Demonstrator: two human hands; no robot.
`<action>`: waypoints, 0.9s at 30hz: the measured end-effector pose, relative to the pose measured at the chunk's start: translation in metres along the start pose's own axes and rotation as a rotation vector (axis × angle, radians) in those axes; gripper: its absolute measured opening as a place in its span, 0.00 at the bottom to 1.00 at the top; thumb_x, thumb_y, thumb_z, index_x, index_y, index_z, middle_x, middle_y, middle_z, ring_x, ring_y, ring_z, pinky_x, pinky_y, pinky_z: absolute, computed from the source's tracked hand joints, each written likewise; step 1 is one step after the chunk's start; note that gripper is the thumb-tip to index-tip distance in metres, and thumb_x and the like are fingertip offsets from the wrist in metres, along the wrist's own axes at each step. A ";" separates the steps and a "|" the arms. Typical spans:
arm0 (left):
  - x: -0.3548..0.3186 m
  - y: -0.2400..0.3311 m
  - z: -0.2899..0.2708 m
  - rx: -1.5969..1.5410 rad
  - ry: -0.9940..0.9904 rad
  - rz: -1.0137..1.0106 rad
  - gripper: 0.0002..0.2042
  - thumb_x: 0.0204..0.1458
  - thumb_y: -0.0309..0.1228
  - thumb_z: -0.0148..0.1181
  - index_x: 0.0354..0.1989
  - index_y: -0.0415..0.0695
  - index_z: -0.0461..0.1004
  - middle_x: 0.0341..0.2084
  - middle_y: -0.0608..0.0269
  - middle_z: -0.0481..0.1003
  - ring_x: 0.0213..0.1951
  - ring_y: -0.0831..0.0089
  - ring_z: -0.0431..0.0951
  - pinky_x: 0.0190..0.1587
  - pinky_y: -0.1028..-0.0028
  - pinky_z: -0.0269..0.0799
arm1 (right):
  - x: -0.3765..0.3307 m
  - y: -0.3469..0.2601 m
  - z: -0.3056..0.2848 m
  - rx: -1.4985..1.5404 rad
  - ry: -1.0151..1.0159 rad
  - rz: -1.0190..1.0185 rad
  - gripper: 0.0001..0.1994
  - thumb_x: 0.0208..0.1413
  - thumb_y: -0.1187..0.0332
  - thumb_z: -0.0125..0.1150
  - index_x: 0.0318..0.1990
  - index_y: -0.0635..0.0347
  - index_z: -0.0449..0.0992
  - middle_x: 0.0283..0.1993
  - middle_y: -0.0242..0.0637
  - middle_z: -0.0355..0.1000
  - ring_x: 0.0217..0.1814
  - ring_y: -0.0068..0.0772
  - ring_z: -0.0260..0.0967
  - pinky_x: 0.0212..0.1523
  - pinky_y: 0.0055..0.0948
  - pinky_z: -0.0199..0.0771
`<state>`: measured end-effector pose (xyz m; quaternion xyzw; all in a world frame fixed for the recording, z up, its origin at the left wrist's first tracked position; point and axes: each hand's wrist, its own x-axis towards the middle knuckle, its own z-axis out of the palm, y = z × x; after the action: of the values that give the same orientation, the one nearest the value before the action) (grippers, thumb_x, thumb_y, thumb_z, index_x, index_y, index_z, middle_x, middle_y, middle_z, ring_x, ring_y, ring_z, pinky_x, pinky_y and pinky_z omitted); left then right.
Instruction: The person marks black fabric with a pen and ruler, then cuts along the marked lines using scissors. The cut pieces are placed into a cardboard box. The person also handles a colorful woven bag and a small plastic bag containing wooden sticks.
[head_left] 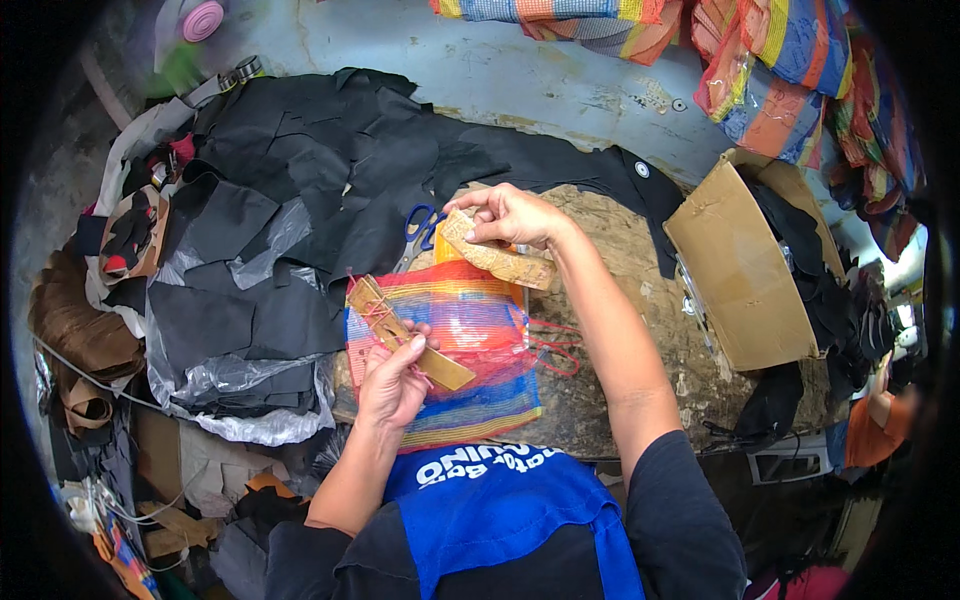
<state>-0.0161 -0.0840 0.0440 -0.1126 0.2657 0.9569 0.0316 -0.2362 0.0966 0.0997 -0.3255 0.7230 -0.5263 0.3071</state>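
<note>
Two hands busy: left hand [393, 378] pinches wooden strip [405, 335] against striped mesh bag [470, 345]; right hand [510, 215] pinches second strip [500, 258] just above bag's far edge. Bag lies on stone slab [640, 330] — scissors [420, 228] near, black cloth scraps [300, 200] beyond. Risk: loose red cord [550, 345] snagging, strip slipping askew.

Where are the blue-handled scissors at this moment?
In the head view, the scissors lie left of the right hand, partly on the black fabric pieces.
</note>
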 end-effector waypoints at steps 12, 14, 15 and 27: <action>0.018 -0.005 0.026 0.117 -0.191 0.357 0.23 0.48 0.36 0.47 0.55 0.46 0.60 0.49 0.52 0.67 0.53 0.61 0.65 0.60 0.61 0.58 | -0.085 -0.040 0.116 0.259 0.170 -0.068 0.25 0.43 0.70 0.72 0.49 0.68 0.70 0.39 0.34 0.72 0.40 0.20 0.71 0.42 0.22 0.73; 0.020 -0.007 0.033 0.134 -0.232 0.401 0.26 0.49 0.39 0.46 0.58 0.45 0.58 0.51 0.49 0.66 0.54 0.61 0.65 0.61 0.60 0.57 | -0.095 -0.044 0.138 0.452 0.152 -0.024 0.22 0.44 0.77 0.69 0.49 0.70 0.70 0.41 0.37 0.73 0.41 0.22 0.72 0.42 0.22 0.75; 0.021 -0.007 0.035 0.153 -0.256 0.416 0.27 0.49 0.39 0.46 0.59 0.44 0.58 0.51 0.49 0.65 0.54 0.60 0.65 0.60 0.60 0.58 | -0.096 -0.044 0.146 0.503 0.186 0.002 0.21 0.45 0.79 0.68 0.49 0.70 0.70 0.42 0.38 0.73 0.42 0.23 0.72 0.44 0.23 0.75; 0.008 0.017 0.022 0.326 -0.363 0.278 0.43 0.45 0.47 0.59 0.66 0.38 0.47 0.47 0.47 0.71 0.49 0.60 0.73 0.54 0.61 0.68 | -0.106 -0.039 0.137 0.785 0.368 -0.157 0.15 0.49 0.81 0.63 0.45 0.73 0.72 0.41 0.42 0.74 0.44 0.29 0.73 0.47 0.27 0.75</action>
<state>-0.0303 -0.0870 0.0688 0.1047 0.4190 0.9012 -0.0353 -0.0595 0.0952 0.1126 -0.1393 0.4841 -0.8319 0.2327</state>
